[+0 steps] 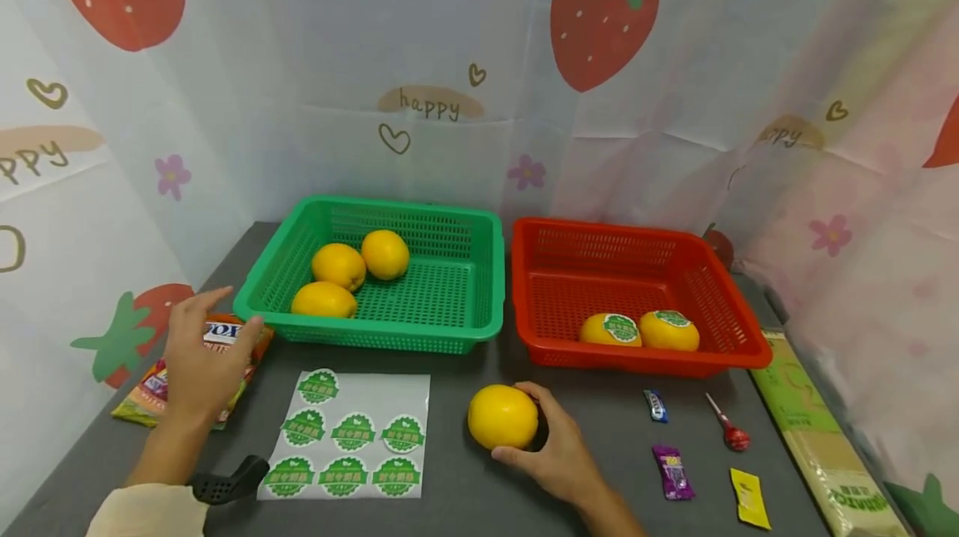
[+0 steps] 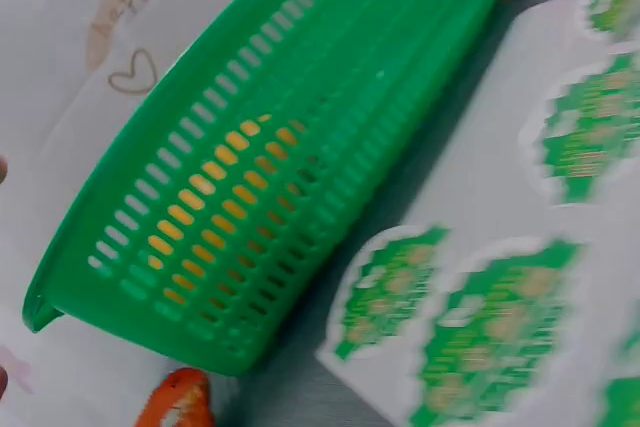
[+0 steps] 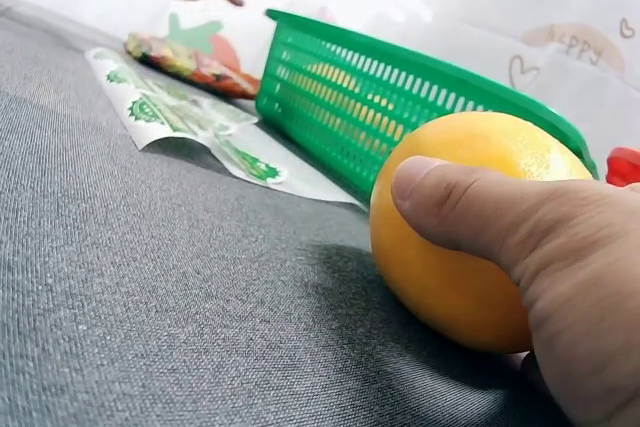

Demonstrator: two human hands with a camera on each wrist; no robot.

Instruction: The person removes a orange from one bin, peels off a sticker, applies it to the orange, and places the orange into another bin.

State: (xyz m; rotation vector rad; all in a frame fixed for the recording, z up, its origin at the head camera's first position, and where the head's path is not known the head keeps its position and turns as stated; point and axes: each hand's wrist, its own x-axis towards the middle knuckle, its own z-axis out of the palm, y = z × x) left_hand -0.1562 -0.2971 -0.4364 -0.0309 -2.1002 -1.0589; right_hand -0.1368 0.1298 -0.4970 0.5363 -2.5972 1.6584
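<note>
My right hand [image 1: 560, 455] grips an orange [image 1: 500, 416] from its right side, just in front of the gap between the two baskets. In the right wrist view, the thumb lies across the near face of the orange [image 3: 440, 277]. My left hand [image 1: 206, 362] is raised over a colourful candy bag [image 1: 142, 395], fingers spread and holding nothing. Between the hands lies a white sheet of round green stickers [image 1: 375, 400]. Behind it, a green basket [image 1: 404, 329] holds 3 oranges [image 1: 385, 254] without visible stickers. Two oranges [image 1: 669, 330] bearing green stickers lie in the red basket [image 1: 629, 358].
On the right lie a small blue-wrapped candy [image 1: 655, 405], a lollipop [image 1: 737, 438], a purple packet [image 1: 673, 473] and a yellow packet [image 1: 749, 499]. A long green-and-gold package [image 1: 820, 429] lines the table's right edge. A strawberry-print curtain [image 1: 449, 37] hangs behind.
</note>
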